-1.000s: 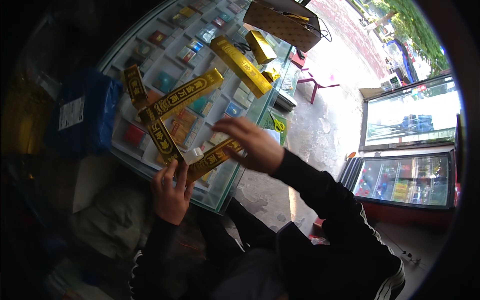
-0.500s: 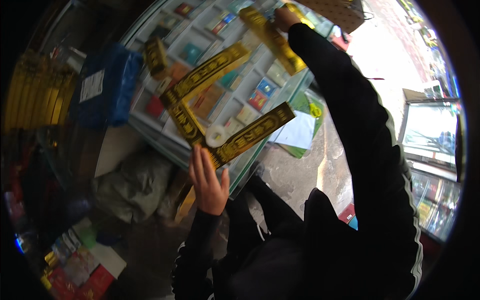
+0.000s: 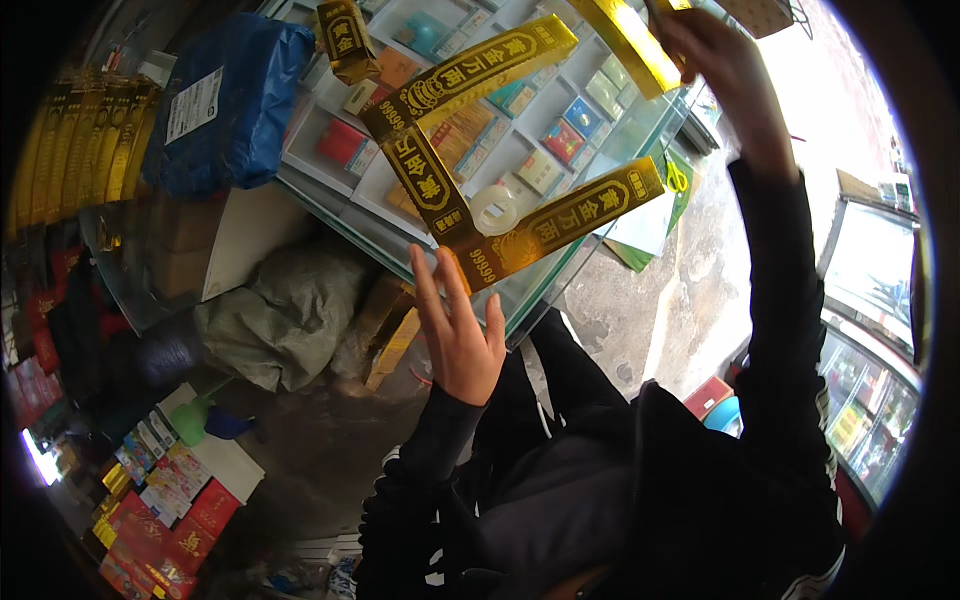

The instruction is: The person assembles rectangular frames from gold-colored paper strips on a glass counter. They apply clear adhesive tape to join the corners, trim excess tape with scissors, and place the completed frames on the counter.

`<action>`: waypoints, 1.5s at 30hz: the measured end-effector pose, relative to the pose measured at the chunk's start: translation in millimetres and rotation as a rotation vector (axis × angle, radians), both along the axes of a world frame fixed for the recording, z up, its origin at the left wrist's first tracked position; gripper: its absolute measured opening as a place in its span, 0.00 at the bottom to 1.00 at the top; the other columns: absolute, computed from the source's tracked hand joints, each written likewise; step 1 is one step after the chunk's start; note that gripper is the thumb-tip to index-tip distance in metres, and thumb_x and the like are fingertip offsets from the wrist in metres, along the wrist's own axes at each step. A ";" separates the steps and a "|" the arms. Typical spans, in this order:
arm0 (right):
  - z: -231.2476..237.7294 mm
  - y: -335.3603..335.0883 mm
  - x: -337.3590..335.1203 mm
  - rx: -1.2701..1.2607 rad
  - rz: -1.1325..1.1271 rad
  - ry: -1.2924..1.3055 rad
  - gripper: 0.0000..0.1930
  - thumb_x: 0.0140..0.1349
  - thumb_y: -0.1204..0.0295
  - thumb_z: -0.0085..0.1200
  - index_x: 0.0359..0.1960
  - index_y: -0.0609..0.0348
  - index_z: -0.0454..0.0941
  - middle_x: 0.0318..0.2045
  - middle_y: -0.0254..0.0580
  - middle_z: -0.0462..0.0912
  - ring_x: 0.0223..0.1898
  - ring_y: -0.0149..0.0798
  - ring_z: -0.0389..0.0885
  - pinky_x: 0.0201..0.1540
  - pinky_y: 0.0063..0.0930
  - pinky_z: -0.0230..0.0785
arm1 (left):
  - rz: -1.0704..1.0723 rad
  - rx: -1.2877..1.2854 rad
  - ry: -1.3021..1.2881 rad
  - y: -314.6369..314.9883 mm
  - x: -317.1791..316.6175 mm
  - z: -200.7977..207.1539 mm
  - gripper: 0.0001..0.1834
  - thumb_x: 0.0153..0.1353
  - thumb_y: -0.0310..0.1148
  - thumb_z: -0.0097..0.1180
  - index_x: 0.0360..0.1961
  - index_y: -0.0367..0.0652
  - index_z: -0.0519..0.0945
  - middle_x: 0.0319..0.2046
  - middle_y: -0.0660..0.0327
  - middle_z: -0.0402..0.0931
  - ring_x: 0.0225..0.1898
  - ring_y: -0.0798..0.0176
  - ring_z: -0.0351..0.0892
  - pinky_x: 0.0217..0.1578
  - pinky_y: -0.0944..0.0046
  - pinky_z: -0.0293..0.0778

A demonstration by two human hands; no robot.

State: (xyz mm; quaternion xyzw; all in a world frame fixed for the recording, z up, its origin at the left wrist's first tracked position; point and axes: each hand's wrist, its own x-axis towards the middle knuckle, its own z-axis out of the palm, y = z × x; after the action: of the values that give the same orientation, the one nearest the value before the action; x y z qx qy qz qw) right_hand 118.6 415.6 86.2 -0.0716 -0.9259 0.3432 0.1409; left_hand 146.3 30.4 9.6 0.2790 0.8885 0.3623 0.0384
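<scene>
Long gold-and-black printed cardboard strips lie in a zigzag on a glass-topped display counter (image 3: 330, 215), which has compartments of small packets inside. My left hand (image 3: 462, 340) is open, its fingertips touching the near corner of the lower gold strip (image 3: 570, 222). The upper gold strip (image 3: 490, 62) is linked to it by a short middle strip (image 3: 425, 180). A roll of clear tape (image 3: 494, 210) rests by their corner. At the far right, my right hand (image 3: 722, 75) is closed beside another gold strip (image 3: 628, 45). What its fingers grip is blurred and partly hidden.
A blue wrapped parcel (image 3: 228, 105) and a small gold box (image 3: 345, 42) are at the left. Yellow-green scissors (image 3: 677, 178) lie on papers past the counter's right edge. Grey-green sacking (image 3: 285, 320) fills the floor beside the counter.
The view has shifted, so the counter sits higher and further right. My right hand has drawn back to the right and nearer me, its elbow now bent. My left hand keeps touching the strips' corner.
</scene>
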 end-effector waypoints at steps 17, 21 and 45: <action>-22.8 -244.3 125.9 0.012 -0.206 -0.352 0.21 0.52 0.64 0.69 0.40 0.61 0.73 0.36 0.42 0.74 0.42 0.47 0.74 0.42 0.38 0.71 | -0.563 -0.038 -0.281 29.4 -132.7 50.2 0.15 0.64 0.27 0.62 0.52 0.39 0.81 0.36 0.60 0.71 0.31 0.67 0.73 0.34 0.66 0.72; -23.5 -254.5 109.5 0.134 -0.256 -0.318 0.22 0.51 0.61 0.69 0.38 0.60 0.72 0.34 0.41 0.73 0.41 0.43 0.73 0.46 0.35 0.68 | -0.401 0.168 -0.490 15.3 -131.9 30.0 0.11 0.66 0.29 0.61 0.46 0.35 0.78 0.40 0.63 0.74 0.33 0.72 0.72 0.36 0.69 0.72; -35.9 -258.8 70.2 0.420 -0.185 -0.318 0.22 0.51 0.64 0.69 0.42 0.60 0.74 0.36 0.38 0.76 0.43 0.40 0.75 0.47 0.34 0.67 | -0.458 0.488 -0.673 4.8 -128.8 9.1 0.16 0.64 0.21 0.58 0.43 0.42 0.63 0.45 0.56 0.76 0.44 0.69 0.74 0.52 0.67 0.71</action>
State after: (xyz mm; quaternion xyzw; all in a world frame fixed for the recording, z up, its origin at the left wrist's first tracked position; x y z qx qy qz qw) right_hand 188.8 156.8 50.3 -0.1779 -0.9768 0.1139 0.0364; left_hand 17.6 35.2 18.7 0.3359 0.6311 0.6129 0.3365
